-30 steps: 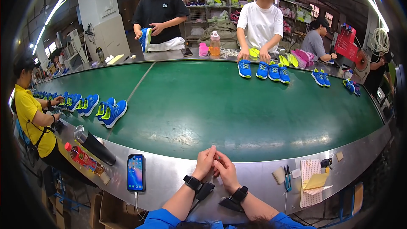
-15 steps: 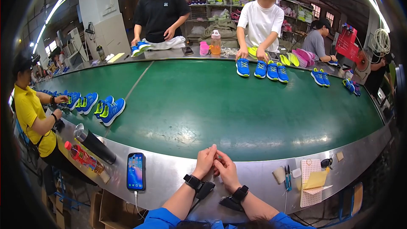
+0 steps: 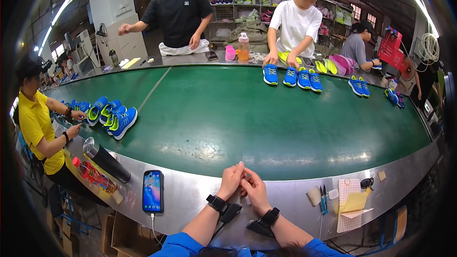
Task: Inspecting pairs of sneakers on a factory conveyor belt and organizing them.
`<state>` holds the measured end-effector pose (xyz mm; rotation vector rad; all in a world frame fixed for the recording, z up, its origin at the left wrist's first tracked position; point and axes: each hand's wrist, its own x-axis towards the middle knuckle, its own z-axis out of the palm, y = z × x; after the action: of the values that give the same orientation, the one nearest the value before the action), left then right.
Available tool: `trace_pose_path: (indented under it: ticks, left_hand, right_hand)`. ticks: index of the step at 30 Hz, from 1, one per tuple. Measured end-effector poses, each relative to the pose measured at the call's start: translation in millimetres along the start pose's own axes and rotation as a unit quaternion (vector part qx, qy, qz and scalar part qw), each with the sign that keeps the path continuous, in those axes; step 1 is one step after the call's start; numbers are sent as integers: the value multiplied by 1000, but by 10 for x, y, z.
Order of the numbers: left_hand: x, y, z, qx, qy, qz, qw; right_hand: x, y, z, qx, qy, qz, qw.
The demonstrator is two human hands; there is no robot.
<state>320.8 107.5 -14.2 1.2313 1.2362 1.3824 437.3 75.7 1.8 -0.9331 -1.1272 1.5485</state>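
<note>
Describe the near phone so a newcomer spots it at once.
Find the green belt, then the metal ledge along its near edge. On that ledge, left of the left hand, lies the phone. Its lit blue screen and plugged-in white cable set it apart from the tumbler and bottle to its left.

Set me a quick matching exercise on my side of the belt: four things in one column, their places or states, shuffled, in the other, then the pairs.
Things:
1. Left hand
2. Phone
3. Tumbler
4. Yellow paper

Places or states:
A. Lies on a patterned sheet
B. Black, beside the red-capped bottle
C. Screen lit, with a white cable at its near end
D. Close up against the right hand, in front of the green belt

Pairs: 1-D, 2-C, 3-B, 4-A.
</note>
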Motion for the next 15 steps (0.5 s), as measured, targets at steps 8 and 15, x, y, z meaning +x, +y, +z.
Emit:
trace_pose_path:
  ticks: [8, 15]
  left_hand:
    - [-3, -40, -8, 10, -3, 7, 1000]
    - [2, -14, -49, 27, -10, -9, 1000]
  right_hand:
    - [-12, -4, 4, -1, -2, -6, 1000]
    - [1, -5, 28, 0, -4, -2, 1000]
